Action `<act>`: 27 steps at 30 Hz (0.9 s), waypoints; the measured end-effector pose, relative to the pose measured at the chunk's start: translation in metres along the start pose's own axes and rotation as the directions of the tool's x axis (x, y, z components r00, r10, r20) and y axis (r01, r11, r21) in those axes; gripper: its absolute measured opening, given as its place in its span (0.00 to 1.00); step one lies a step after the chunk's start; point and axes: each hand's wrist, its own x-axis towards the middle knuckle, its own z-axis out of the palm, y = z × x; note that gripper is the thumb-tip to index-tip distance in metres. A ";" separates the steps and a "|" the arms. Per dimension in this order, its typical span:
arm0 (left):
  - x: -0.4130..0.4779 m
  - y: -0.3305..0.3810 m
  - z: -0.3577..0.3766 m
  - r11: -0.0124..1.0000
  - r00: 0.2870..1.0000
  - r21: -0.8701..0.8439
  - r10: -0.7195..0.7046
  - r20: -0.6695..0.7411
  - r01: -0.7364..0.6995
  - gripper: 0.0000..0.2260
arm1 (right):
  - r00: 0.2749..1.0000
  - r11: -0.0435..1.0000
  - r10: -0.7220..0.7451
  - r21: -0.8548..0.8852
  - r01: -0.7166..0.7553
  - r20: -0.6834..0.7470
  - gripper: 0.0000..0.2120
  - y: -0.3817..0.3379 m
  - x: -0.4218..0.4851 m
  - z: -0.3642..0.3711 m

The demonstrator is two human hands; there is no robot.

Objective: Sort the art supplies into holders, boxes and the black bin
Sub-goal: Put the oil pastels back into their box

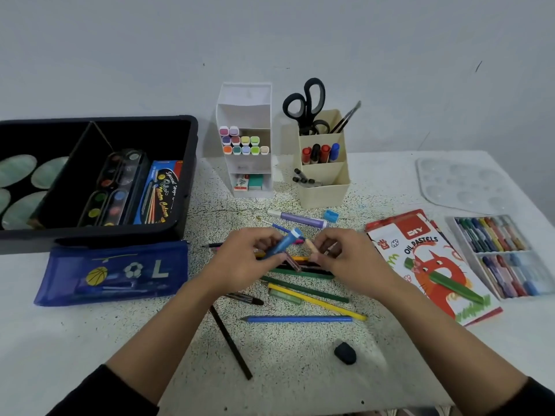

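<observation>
At centre frame, left hand (243, 258) grips a blue marker (282, 244) — tilted. Right hand (345, 256) pinches a tan stick (311, 245) beside it.

Views: one, head view.

Mount: wide-angle camera worn on the person's head.

Facing: forward and down, across the counter (90, 340) to the pale wall (270, 40) behind it.

Nearness: close, at arm's reach. Both forearms enter from the bottom edge in dark sleeves (99, 394). The left hand (240, 259) and right hand (345, 259) meet just below the frame's centre.

Coverage, upper part: wall only.

Coverage, lower part: the counter top, almost from side to side.

Left margin: black bin (186, 163), its near end cut by the frame edge.

Right margin: pastel tray (450, 223) and clear palette (465, 184), both close to the frame edge.

Distortion: straight edges lean and bow toward the margins.
</observation>
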 end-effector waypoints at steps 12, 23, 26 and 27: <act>0.017 0.008 -0.012 0.996 0.997 -0.055 -0.073 -0.014 0.072 0.07 | 0.995 1.000 -0.018 -0.017 0.016 -0.102 0.05 0.007 -0.007 -0.006; 0.034 0.052 0.013 0.973 0.962 -0.133 0.153 -0.224 -0.186 0.08 | 0.952 0.987 -0.037 0.136 0.082 -0.305 0.03 0.019 -0.023 -0.038; 0.044 0.079 0.035 0.948 0.972 -0.245 0.169 -0.161 -0.205 0.07 | 0.937 0.978 -0.031 0.182 0.099 -0.347 0.06 0.035 -0.034 -0.060; 0.049 0.089 0.044 0.940 0.976 -0.275 0.173 -0.130 -0.203 0.07 | 0.935 0.974 -0.021 0.204 0.099 -0.354 0.07 0.042 -0.038 -0.069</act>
